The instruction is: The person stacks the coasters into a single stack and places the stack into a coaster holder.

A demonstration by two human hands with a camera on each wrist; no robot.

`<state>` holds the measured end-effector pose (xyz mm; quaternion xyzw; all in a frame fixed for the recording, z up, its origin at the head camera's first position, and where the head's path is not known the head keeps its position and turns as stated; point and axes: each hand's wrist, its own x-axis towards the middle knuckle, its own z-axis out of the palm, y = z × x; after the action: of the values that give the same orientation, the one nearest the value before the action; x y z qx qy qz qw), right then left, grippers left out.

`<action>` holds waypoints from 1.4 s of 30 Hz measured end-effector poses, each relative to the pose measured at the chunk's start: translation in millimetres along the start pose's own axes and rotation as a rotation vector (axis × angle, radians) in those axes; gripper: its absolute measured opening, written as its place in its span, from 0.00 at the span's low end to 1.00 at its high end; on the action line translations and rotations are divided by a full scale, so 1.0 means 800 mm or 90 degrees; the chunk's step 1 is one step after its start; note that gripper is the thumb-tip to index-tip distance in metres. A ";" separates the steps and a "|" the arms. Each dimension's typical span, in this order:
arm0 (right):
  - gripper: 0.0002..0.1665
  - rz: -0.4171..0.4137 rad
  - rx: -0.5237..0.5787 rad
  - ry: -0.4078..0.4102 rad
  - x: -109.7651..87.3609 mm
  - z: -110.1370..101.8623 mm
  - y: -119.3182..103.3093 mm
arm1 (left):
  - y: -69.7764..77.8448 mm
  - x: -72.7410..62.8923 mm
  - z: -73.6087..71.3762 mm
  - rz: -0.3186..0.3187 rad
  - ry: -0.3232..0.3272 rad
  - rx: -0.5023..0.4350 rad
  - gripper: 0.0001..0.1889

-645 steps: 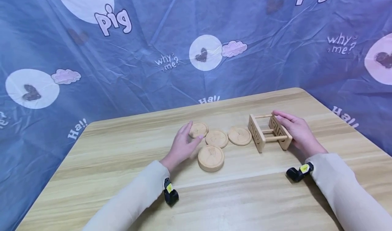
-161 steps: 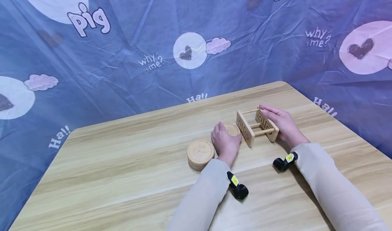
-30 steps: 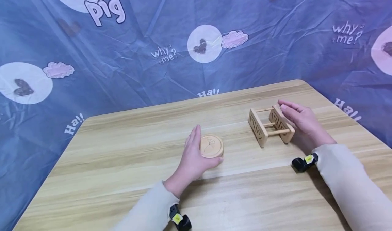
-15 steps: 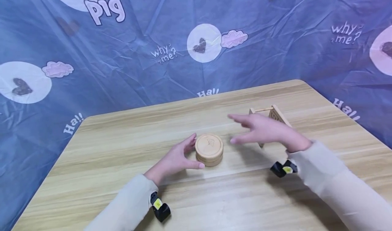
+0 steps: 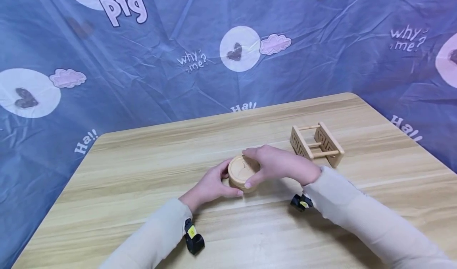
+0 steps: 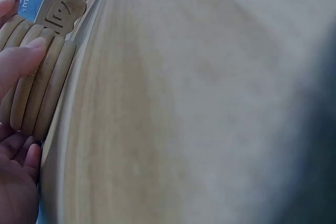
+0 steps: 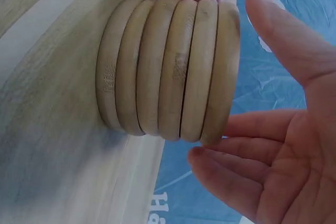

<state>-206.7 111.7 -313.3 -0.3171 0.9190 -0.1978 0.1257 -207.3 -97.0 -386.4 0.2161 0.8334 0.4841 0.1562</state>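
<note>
Round wooden coasters stand in one stack (image 5: 240, 169) on the table, the top one engraved with a thin line drawing. My left hand (image 5: 208, 185) grips the stack from the left; in the left wrist view its thumb (image 6: 21, 64) lies across the edges of the coasters (image 6: 39, 95). My right hand (image 5: 280, 165) is at the right side of the stack's top. In the right wrist view its thumb and fingers are spread round the upper coaster (image 7: 223, 72), the thumb apart from it. Beyond the right hand stands a small wooden coaster rack (image 5: 326, 142).
The rack has two fretwork end panels joined by thin rods and holds no coaster. A wood-grain table (image 5: 143, 162) lies beneath everything. Behind it hangs a blue printed cloth (image 5: 168, 90). Black wrist cameras (image 5: 194, 241) sit at both cuffs.
Coasters earlier spread on the table are now in one stack. My right hand has left the rack and moved left to the stack. My left hand loosened, then closed round the stack again.
</note>
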 end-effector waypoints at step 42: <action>0.49 -0.089 0.120 0.202 0.007 0.042 0.026 | 0.010 0.012 0.004 0.077 0.077 0.186 0.48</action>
<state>-210.2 113.9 -352.8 -0.3319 0.8804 -0.3387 -0.0054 -212.5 -85.8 -381.3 0.2570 0.8880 0.3788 0.0433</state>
